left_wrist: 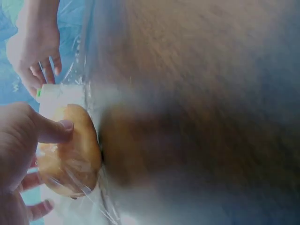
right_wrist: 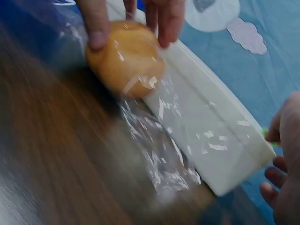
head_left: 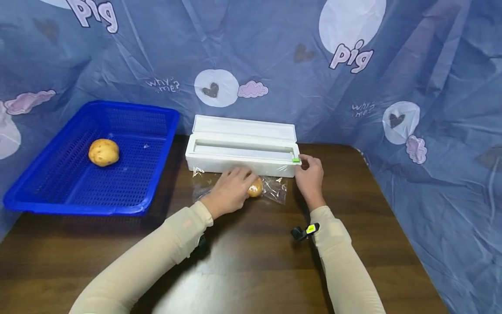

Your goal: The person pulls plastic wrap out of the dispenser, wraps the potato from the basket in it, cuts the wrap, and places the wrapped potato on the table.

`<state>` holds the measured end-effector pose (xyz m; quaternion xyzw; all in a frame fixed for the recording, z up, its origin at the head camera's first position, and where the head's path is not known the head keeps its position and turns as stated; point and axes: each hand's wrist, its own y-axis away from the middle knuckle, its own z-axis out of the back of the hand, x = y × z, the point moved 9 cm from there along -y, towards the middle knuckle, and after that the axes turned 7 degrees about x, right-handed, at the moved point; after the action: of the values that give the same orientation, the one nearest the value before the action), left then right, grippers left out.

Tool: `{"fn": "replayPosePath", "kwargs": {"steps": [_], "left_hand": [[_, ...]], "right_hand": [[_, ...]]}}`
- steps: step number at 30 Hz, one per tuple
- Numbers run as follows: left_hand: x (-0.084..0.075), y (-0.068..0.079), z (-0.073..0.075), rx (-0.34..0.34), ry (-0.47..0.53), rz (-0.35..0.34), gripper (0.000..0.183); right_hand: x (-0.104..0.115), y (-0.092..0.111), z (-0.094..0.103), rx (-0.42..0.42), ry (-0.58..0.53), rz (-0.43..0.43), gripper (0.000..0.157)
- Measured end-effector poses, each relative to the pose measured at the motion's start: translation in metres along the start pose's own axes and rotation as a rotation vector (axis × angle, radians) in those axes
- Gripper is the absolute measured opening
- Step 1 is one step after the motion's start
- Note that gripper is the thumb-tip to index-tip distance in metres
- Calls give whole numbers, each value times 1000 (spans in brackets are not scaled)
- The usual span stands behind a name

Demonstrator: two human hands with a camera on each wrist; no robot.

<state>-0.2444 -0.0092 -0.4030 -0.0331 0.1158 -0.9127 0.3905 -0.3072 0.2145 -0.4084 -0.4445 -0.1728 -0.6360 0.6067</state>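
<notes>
"Where's the film-covered potato?"
"Just before the white box, long axis roughly matching the box's left-right length, grasped by the fingers of the left hand."
"And the right hand?"
"Fingers pinching the green slider."

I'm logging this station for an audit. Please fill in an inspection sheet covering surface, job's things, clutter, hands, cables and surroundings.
Surface: brown wooden table, with a glare patch near its front.
Job's things: potato with clear film over it, before an open white box with a green slider; blue basket, left of the box, holding a second potato.
Clutter: nothing seen.
Left hand: holds the film-covered potato.
Right hand: fingers pinch the slider at the box's right end.
Cables: nothing seen.
Surroundings: blue printed cloth behind and to the right.
</notes>
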Motion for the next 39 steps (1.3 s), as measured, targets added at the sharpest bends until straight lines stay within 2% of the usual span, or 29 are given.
{"fn": "replayPosePath", "kwargs": {"steps": [5, 8, 10, 13, 16, 20, 24, 26, 29, 34, 39], "left_hand": [[-8, -13, 3, 89, -47, 72, 61], [-19, -26, 12, 140, -60, 91, 51], [-26, -35, 19, 159, -58, 85, 44], [-28, -45, 31, 144, -32, 84, 34], [-24, -53, 38, 103, 4, 96, 27], [-7, -56, 41, 68, 0, 118, 20], [9, -48, 47, 55, -90, 86, 11], [13, -46, 47, 57, -122, 76, 9], [16, -44, 46, 92, -158, 75, 9], [18, -44, 45, 147, -214, 82, 12], [13, -47, 40, 166, -242, 7, 17]], "right_hand": [[-14, -10, -6, 173, -154, 48, 39], [-15, -15, -12, 264, -230, 95, 40], [-12, -14, -19, 309, -231, 124, 38], [-3, -5, -39, 370, -230, 158, 32], [10, 8, -60, 408, -253, 172, 29], [37, 17, -82, 424, -280, 199, 27], [69, 22, -101, 438, -297, 236, 26], [76, 23, -106, 460, -292, 241, 25], [79, 23, -112, 484, -276, 227, 24], [76, 21, -109, 455, -247, 221, 23], [67, 20, -104, 426, -235, 216, 27]]}}
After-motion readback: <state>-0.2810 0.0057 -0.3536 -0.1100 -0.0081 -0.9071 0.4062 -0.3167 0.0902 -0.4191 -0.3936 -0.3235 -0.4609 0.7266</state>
